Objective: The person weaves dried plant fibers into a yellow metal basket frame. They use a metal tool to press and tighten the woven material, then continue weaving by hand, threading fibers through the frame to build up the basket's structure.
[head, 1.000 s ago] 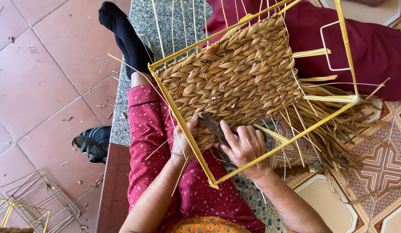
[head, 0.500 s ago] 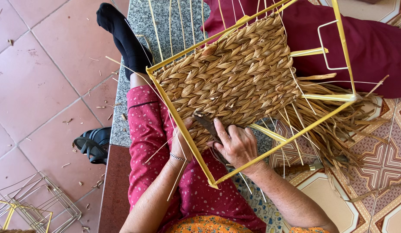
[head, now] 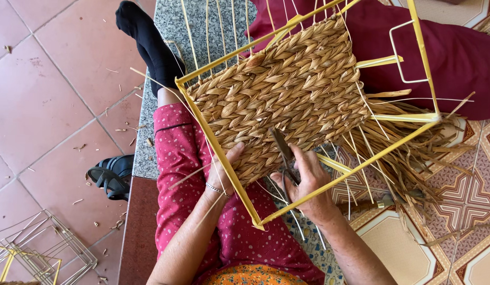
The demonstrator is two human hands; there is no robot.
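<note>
A yellow wire frame [head: 218,142] rests on my lap, with a woven panel of tan straw [head: 287,95] filling its upper side. My left hand [head: 224,171] grips the frame's near-left bar, thumb against the weave. My right hand [head: 305,182] holds a dark metal tool [head: 282,150], apparently scissors, with its tip against the lower edge of the weave. Loose straw ends [head: 408,153] hang out of the frame to the right. My legs are in red dotted trousers [head: 176,153].
A dark red cushion [head: 456,58] lies at the top right. A black sandal [head: 110,174] sits on the terracotta tiles at left. Bare wire frames [head: 39,253] lie at the bottom left. A grey stone ledge [head: 218,31] runs under my leg.
The frame has shifted slightly left and nearer. My right hand slid along the lower edge of the weave with the tool; my left hand kept its grip on the bar.
</note>
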